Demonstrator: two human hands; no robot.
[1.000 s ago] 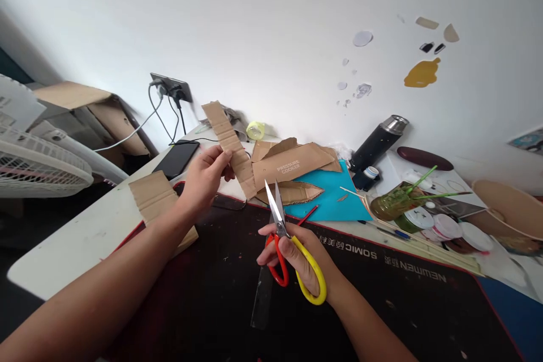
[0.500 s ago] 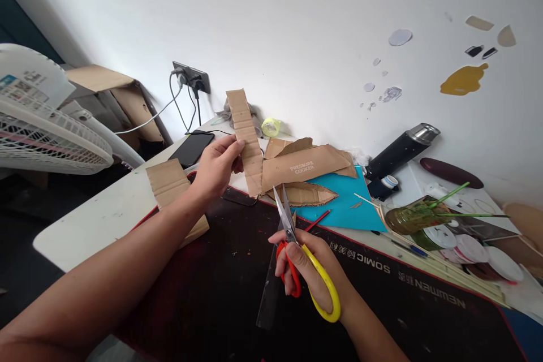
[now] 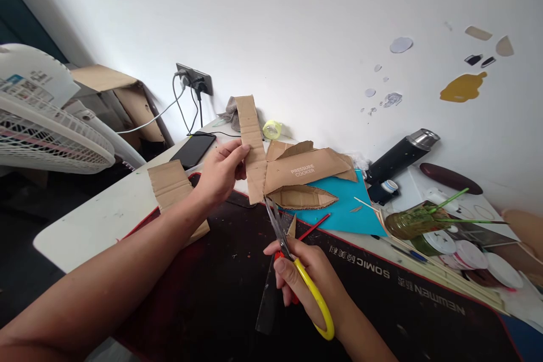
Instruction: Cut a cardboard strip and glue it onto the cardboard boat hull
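My left hand [image 3: 224, 167] pinches a long cardboard strip [image 3: 253, 147] by its left edge and holds it upright over the table. In my right hand [image 3: 305, 277] is a pair of scissors [image 3: 314, 300] with red and yellow handles. Its blades are slightly apart, their tips by the strip's lower right corner; whether they touch it I cannot tell. Behind lie a cardboard piece [image 3: 314, 169] printed "PRESSURE COOKER" and a pointed, boat-shaped cardboard piece [image 3: 305, 198]. A cardboard scrap [image 3: 169, 181] sits left of my left forearm.
A clear ruler [image 3: 267, 300] and a red pencil [image 3: 314, 226] lie on the dark mat [image 3: 203, 305]. At the back stand a tape roll [image 3: 272, 129] and a phone [image 3: 194, 149]. A black flask [image 3: 399, 155], a brush jar [image 3: 403, 220] and paint pots [image 3: 470, 251] crowd the right. A fan [image 3: 55, 130] is left.
The scissors have moved up and left toward the strip's lower end, and their blades have closed somewhat. The strip has shifted slightly right and down in my left hand.
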